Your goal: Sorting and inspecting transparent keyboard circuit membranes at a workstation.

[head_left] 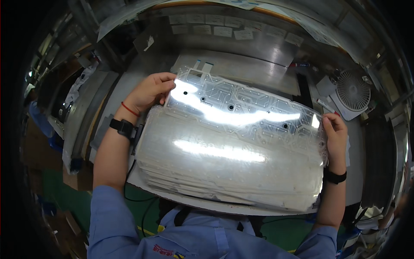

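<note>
A clear keyboard membrane circuit sheet (254, 102) with fine printed traces, dark round holes and short tail strips at its far left edge stretches between my hands, tilted and glaring with reflected light. My left hand (156, 90) pinches its left end, thumb and fingers closed on the edge. At the right end my right hand (336, 136) grips the other edge, its fingers partly hidden behind the sheet. Directly beneath and nearer to me lies a thick stack of translucent plastic sheets (233, 175), its layers fanned along the front edge.
A small white fan (352, 91) stands at the right, with a red-and-white marker (327, 106) near its base. Another marker (299, 65) lies farther back. Paper labels (222, 31) line the back panel. Long panels (92, 108) are stacked left of the table; a cable hangs below its front edge.
</note>
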`<state>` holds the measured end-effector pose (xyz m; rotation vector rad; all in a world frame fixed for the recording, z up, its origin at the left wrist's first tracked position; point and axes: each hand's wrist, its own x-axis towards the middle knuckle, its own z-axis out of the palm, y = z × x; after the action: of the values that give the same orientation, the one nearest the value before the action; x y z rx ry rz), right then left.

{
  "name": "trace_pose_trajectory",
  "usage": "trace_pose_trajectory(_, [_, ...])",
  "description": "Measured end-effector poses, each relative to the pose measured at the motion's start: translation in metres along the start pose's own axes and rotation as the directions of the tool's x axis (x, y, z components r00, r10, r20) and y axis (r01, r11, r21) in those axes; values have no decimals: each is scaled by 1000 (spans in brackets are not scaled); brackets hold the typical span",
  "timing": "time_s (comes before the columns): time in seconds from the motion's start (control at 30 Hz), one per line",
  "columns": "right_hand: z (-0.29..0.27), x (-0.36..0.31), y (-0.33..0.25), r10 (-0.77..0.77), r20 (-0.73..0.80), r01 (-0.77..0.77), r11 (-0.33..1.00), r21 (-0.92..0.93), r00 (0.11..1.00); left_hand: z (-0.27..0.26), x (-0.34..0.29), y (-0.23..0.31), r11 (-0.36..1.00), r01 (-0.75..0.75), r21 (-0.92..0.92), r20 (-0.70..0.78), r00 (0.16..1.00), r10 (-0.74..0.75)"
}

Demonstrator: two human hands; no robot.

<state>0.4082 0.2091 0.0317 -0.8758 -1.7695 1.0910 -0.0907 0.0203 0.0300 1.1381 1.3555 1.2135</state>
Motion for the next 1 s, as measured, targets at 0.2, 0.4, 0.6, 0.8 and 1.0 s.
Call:
trace_pose_trajectory(0.2, [2, 1, 1, 79, -42, -71, 983, 172, 996, -3, 4, 0, 990, -88, -109, -85, 993, 79])
trace_pose_trajectory(0.4, [1, 4, 2, 156, 12, -153, 950, 270, 988, -5, 9, -5, 980, -95, -176, -237, 970, 51])
trace_pose_trajectory(0.6, [-5, 3, 4, 126, 11, -125, 965, 230, 992, -5, 6, -2, 980, -95, -174, -236, 970, 52])
trace_pose_trajectory(0.8, [0, 1, -2, 102, -77, -77, 960, 269, 992, -25, 3, -6, 921, -185, -343, -75, 983, 170])
trace_pose_trajectory(1.0, [-2, 3, 1, 76, -128, -43, 970, 241, 989, -12, 5, -3, 932, -163, -323, -236, 968, 87])
